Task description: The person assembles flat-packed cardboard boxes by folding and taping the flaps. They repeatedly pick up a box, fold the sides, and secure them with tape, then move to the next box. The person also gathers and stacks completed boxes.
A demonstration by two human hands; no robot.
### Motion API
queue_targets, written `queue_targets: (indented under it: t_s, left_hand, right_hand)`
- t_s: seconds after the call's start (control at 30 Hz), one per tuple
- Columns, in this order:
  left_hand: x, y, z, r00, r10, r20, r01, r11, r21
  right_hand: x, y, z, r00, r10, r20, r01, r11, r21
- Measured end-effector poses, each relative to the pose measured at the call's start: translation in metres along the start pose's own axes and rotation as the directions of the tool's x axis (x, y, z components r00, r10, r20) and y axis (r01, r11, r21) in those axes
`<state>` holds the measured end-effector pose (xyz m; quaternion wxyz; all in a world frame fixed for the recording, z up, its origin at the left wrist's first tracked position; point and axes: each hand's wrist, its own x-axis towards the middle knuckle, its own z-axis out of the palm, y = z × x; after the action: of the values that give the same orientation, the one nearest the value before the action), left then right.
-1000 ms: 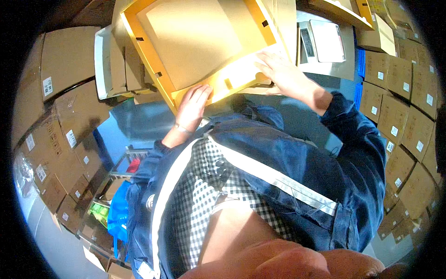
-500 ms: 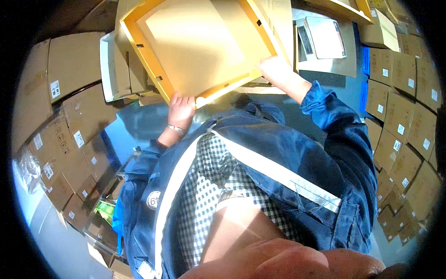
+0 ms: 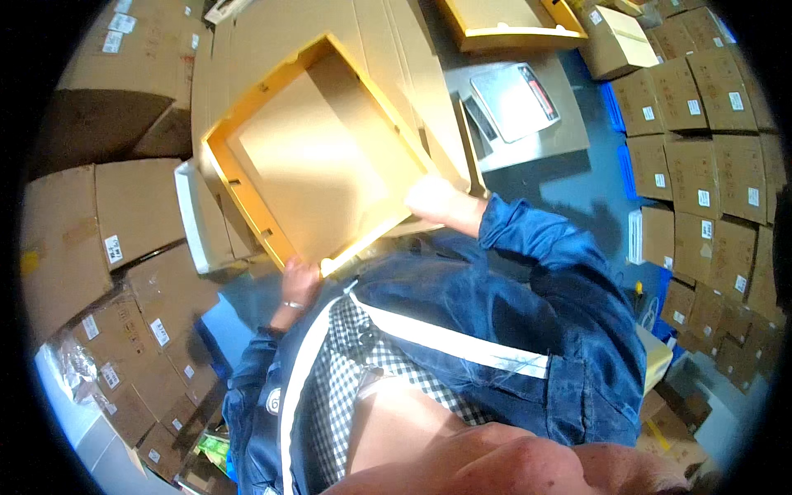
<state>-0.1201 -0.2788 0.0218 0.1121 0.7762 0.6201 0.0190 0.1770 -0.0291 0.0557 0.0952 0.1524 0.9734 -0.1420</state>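
A shallow, open yellow cardboard tray point(image 3: 262, 95) with a brown inner floor lies at a slant in front of me, above a large cardboard surface point(image 3: 375, 41). My left hand point(image 3: 300, 282) is closed on its near left corner, fingers over the wall. At the near right side, my right hand point(image 3: 431, 200) is closed on the rim. Small dark slots show in the tray's left wall. Parts of both hands' fingers are hidden by the wall or washed out by bright light.
A white flat device point(image 3: 513, 101), like a weighing scale, sits on the right of the bench. Behind it stand another yellow tray point(image 3: 524, 40) and a small brown box point(image 3: 620, 43). Stacked cartons rise at right point(image 3: 734, 181) and left point(image 3: 136, 194). A white-edged carton point(image 3: 194, 219) stands left of the tray.
The view has shifted, so the tray now appears lower and further left with its far corner in sight. Both hands keep their hold on it.
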Motion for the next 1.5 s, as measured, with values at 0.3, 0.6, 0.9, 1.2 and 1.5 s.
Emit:
queue_targets:
  t_s: [0.3,0.6,0.9,1.2,1.5]
  left_hand:
    - [0.069,0.033,-0.118,0.968,0.017,-0.249,0.032,0.981,0.191]
    - [0.338,0.112,-0.206,0.922,0.100,-0.373,-0.113,0.993,-0.013]
    - [0.207,-0.084,-0.100,0.796,-0.563,-0.222,0.595,0.795,0.118]
    - [-0.004,-0.266,-0.022,0.100,-0.995,-0.020,0.949,0.101,-0.298]
    - [0.000,-0.331,-0.033,0.127,-0.988,0.087,0.981,0.112,-0.161]
  right_hand:
    - [-0.043,0.018,-0.135,0.803,-0.068,-0.592,-0.057,0.980,-0.190]
    - [-0.072,0.150,-0.226,0.709,0.204,-0.675,-0.566,0.736,-0.372]
    - [-0.090,0.266,-0.190,0.505,0.214,-0.836,-0.737,0.611,-0.288]
    - [0.024,0.095,-0.056,0.684,0.705,-0.187,-0.602,0.690,0.402]
    - [0.046,0.099,-0.036,0.579,0.793,-0.190,-0.628,0.583,0.516]
